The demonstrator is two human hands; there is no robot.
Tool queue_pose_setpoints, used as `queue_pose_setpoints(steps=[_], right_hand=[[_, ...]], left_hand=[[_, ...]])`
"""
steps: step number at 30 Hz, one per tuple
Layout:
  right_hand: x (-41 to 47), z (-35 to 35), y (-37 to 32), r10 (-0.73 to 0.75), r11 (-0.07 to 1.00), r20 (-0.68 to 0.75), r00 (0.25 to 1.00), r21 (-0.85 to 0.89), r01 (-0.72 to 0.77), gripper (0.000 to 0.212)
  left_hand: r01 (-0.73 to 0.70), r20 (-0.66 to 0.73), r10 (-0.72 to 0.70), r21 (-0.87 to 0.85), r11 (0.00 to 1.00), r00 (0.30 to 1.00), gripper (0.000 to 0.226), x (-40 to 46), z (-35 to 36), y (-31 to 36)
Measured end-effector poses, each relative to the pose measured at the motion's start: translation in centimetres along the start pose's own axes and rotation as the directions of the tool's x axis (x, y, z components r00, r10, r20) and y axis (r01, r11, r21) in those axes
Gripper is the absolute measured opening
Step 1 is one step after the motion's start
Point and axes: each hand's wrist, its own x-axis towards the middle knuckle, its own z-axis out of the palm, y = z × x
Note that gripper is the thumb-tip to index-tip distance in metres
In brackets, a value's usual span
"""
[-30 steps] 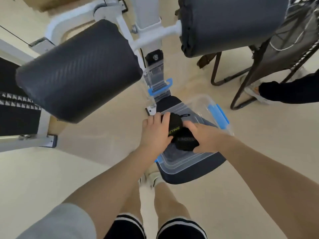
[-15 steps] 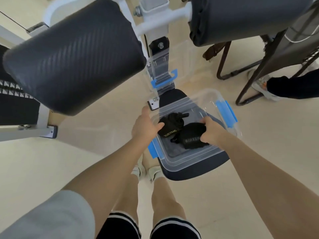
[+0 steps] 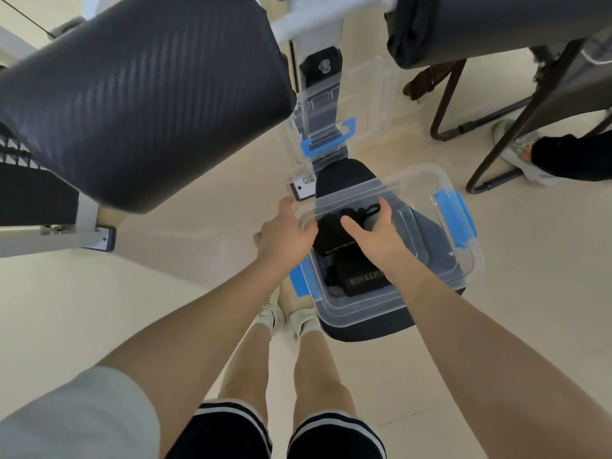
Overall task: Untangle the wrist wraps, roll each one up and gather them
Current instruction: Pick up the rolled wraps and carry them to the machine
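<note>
Two rolled black wrist wraps lie side by side in a clear plastic box (image 3: 394, 303) with blue latches, which stands on a dark seat pad. One wrap (image 3: 331, 240) bears yellow lettering; the other wrap (image 3: 361, 281), nearer me, reads BOKEERS. My left hand (image 3: 284, 230) is at the box's far left corner, fingers curled over the rim. Hovering over the wraps, my right hand (image 3: 374, 233) has thumb and forefinger spread and holds nothing. A black loop (image 3: 367, 212) shows between them.
The box's clear lid (image 3: 324, 127) with a blue latch stands against the white machine post. A big black roller pad (image 3: 139, 101) overhangs at left, another at top right. Chair legs (image 3: 496, 144) and another person's shoe (image 3: 523, 154) are at right. My legs stand below.
Both wraps went down into the box. My left hand let go and moved to the box's left rim. My right hand released the BOKEERS wrap and rose, spread, over the other one.
</note>
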Motion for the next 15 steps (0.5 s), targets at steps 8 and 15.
queue_pose_setpoints(steps=[8, 15], right_hand=[[1.5, 2.5, -0.8, 0.17, 0.985, 0.066, 0.983, -0.039, -0.168, 0.048], [0.8, 1.3, -0.4, 0.171, 0.983, 0.15, 0.974, -0.085, -0.16, 0.05]], left_hand=[[0.313, 0.309, -0.198, -0.384, 0.869, 0.93, 0.048, -1.3, 0.3, -1.6], [0.323, 0.343, -0.187, -0.398, 0.859, 0.921, 0.053, -1.6, 0.0, -1.4]])
